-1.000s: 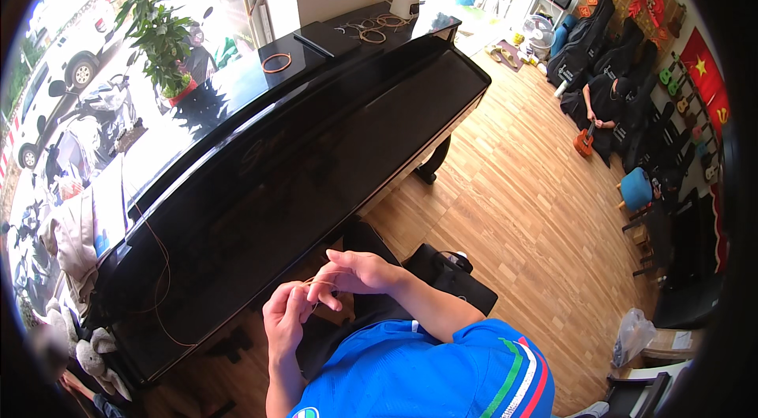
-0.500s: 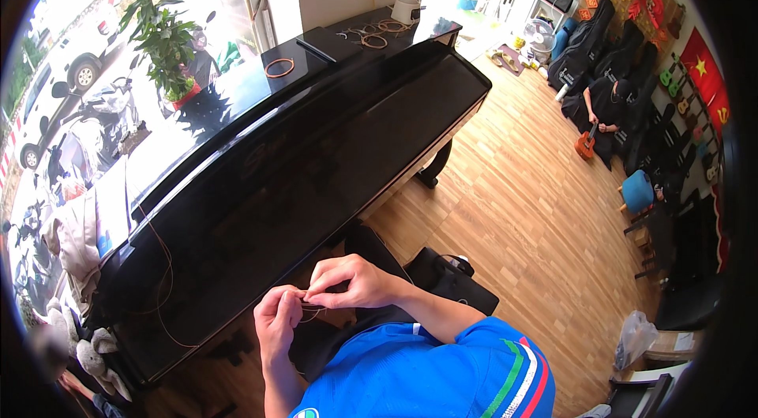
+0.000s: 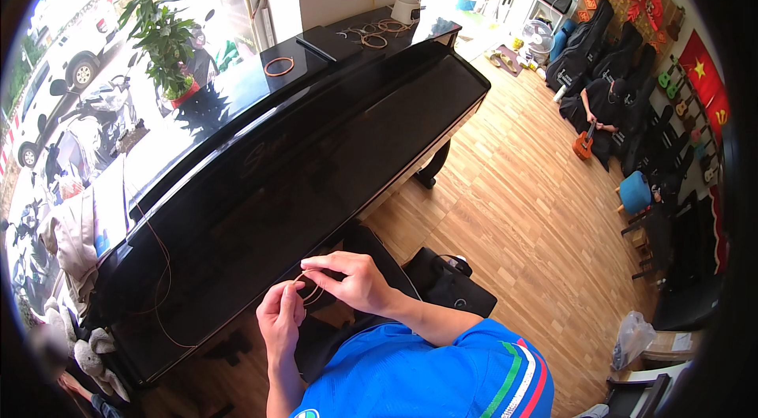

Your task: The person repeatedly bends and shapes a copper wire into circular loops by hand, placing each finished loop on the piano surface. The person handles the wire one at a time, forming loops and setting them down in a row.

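While both hands meet at about 6 o'clock, they pinch a thin coppery string loop [image 3: 312,292] just in front of the black grand piano [image 3: 300,149].

Fingers of the left hand [image 3: 280,322] press together on the loop's lower left part, and fingers of the right hand [image 3: 351,282] pinch its upper end. Toward 12 o'clock, more coiled strings [image 3: 377,31] lie on the piano top, and a single ring of string [image 3: 279,66] lies toward 11 o'clock. Near 3 o'clock a person [image 3: 604,106] sits on the wooden floor [image 3: 521,213].
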The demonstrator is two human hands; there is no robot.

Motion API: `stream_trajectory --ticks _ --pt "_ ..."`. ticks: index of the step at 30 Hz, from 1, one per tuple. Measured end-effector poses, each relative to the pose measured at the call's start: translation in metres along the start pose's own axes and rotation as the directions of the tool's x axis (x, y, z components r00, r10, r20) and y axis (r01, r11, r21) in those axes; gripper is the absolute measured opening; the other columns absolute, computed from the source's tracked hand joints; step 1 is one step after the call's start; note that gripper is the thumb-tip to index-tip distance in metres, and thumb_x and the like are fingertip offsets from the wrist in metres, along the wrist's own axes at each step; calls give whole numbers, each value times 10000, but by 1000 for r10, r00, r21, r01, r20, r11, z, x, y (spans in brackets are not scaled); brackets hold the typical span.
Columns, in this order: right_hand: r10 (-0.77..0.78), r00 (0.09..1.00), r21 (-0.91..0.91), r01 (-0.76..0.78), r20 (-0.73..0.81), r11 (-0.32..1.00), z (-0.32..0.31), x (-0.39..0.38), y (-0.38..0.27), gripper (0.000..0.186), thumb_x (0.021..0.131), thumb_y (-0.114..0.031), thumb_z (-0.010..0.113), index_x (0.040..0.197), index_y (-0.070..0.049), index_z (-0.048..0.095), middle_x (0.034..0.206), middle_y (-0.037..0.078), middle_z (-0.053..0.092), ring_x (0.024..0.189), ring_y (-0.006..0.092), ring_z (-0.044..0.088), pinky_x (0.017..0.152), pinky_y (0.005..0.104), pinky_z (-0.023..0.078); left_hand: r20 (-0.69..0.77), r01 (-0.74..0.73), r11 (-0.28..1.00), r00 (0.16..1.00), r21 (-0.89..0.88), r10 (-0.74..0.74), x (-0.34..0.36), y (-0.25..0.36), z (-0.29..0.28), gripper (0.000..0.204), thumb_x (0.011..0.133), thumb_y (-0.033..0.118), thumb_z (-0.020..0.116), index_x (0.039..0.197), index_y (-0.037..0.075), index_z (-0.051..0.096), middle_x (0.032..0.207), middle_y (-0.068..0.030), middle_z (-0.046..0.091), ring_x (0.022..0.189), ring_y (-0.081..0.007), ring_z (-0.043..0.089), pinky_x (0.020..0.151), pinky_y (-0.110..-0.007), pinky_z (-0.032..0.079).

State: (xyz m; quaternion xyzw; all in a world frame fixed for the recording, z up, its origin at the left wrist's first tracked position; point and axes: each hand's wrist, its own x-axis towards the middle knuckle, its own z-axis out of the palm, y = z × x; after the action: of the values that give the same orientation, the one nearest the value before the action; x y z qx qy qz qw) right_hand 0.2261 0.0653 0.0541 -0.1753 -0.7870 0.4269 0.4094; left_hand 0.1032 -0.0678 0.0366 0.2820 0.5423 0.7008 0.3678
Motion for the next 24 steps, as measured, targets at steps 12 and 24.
stream_trajectory --ticks 12,24 --pt "219 876 8 -246 429 969 -36 17 -1 205 873 -226 783 893 -31 722 818 53 656 687 148 615 632 295 497 -9 -71 968 997 240 75 -1 -6 -11 157 1013 107 606 1028 -10 711 700 32 582 537 -6 439 473 -186 304" --pt "193 581 383 -716 791 584 -52 16 23 328 927 -45 690 1251 1 662 968 93 724 857 170 725 809 305 598 10 -59 980 998 192 58 -1 -2 -13 183 1028 129 584 1024 -26 682 648 45 513 512 -10 401 457 -191 286"
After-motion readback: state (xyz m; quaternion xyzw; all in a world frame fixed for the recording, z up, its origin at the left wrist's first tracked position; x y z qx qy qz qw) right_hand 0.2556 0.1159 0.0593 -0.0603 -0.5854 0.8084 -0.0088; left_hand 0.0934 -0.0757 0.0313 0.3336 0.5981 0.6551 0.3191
